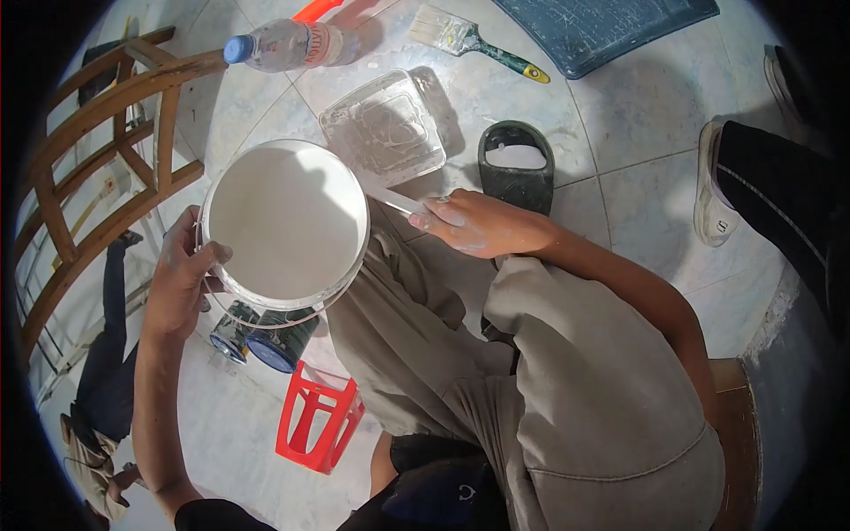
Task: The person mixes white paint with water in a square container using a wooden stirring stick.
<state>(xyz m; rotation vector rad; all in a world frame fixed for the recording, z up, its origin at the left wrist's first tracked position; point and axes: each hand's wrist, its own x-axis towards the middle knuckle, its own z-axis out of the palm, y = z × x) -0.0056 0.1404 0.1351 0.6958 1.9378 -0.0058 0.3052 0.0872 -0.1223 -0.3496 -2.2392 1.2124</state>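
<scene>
A white bucket [285, 226] with a wire handle is tilted so that its inside faces the camera; pale material coats the inside. My left hand [186, 274] grips its left rim, thumb over the edge. My right hand [456, 221], smeared with white, is closed round a flat, pale tool [396, 198] whose far end is at the bucket's right rim. Just beyond that tool lies a clear plastic container [382, 128] with white residue. A paintbrush [478, 42] with a green and yellow handle rests on the floor farther up.
A water bottle [292, 46] and blue tray [611, 31] are at the top. A wooden frame [111, 133] stands left, a red stool [319, 418] and cans [279, 341] below the bucket. One person's shoe [714, 186] is right; another person [102, 380] is lower left.
</scene>
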